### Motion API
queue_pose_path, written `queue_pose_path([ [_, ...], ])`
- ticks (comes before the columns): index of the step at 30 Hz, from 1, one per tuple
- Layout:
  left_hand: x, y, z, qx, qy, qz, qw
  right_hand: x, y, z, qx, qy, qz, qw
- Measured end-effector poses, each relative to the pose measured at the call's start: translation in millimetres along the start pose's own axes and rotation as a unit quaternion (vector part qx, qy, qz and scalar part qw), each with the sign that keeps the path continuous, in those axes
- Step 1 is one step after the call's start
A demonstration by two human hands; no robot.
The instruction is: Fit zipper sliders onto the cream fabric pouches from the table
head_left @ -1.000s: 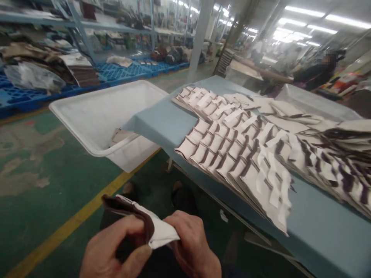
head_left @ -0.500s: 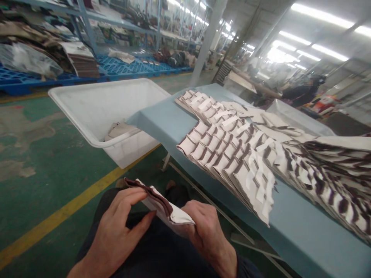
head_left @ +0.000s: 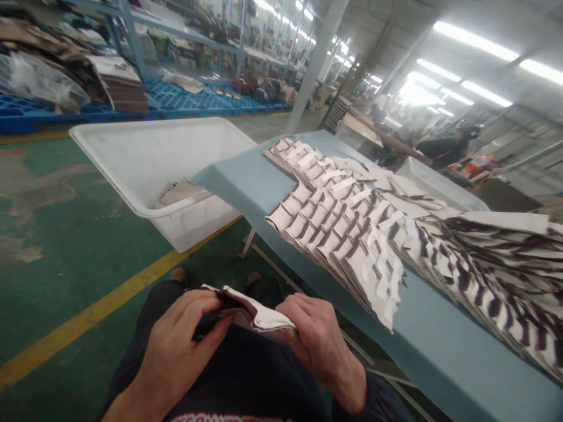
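A folded fabric piece (head_left: 270, 318), cream white with a dark maroon layer, is held over my lap between both hands. My left hand (head_left: 178, 337) pinches its left end, thumb below and fingers on top, where the maroon layer shows. My right hand (head_left: 319, 331) grips the right end with curled fingers, and the thumb lies along the top. To the right, overlapping rows of similar cream pieces with dark edges (head_left: 325, 223) lie on the blue-covered table (head_left: 237, 181). Neither hand touches them.
A white plastic bin (head_left: 162, 146) with some beige fabric inside stands left of the table. Behind it are blue pallets (head_left: 176, 102) with stacked material and shelving. A pale post (head_left: 314, 64) rises beyond the table. Another person (head_left: 448, 146) is in the right background.
My left hand's fingers have closed further over the piece's left end, and less maroon shows. The piece has tilted, and my right hand keeps its grip. The view has shifted slightly.
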State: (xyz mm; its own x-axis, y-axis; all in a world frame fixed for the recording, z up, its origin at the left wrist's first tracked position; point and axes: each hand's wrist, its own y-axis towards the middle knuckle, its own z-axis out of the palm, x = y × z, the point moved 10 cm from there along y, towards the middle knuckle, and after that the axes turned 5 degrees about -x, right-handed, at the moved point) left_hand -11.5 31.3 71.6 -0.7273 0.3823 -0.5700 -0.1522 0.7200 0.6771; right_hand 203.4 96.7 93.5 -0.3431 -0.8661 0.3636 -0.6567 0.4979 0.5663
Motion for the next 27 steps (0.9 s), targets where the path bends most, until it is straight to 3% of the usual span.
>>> queue_pose_path([
  [5, -12.8, -12.5, 15.7, 0.064, -0.077, -0.105, 0.989, 5.5, -8.2, 24.2, 0.079, -0.027, 0.006, 0.996],
  [9, 1.0, -30.8, 23.6, 0.147, -0.153, -0.236, 0.948, 20.2, -16.0, 41.1, 0.154, 0.019, 0.032, 0.987],
  [13, 3.0, -24.0, 16.7, 0.196, -0.2, -0.283, 0.917, 27.4, -10.9, 29.8, 0.123, 0.166, 0.15, 0.967],
  [16, -8.8, -12.9, 12.9, 0.23, -0.206, -0.279, 0.909, 20.3, -3.5, 27.8, 0.09, 0.26, 0.258, 0.926],
  [20, -26.5, 1.8, 6.9, 0.215, -0.205, -0.251, 0.921, 17.3, 1.8, 55.2, 0.152, 0.392, 0.356, 0.835],
  [23, -34.6, 9.0, 7.3, 0.221, -0.208, -0.245, 0.921, 17.9, 2.1, 71.6, 0.191, 0.46, 0.391, 0.774],
  [27, -35.1, 10.3, 10.3, 0.247, -0.223, -0.261, 0.906, 15.4, -0.8, 80.5, 0.204, 0.501, 0.406, 0.737],
])
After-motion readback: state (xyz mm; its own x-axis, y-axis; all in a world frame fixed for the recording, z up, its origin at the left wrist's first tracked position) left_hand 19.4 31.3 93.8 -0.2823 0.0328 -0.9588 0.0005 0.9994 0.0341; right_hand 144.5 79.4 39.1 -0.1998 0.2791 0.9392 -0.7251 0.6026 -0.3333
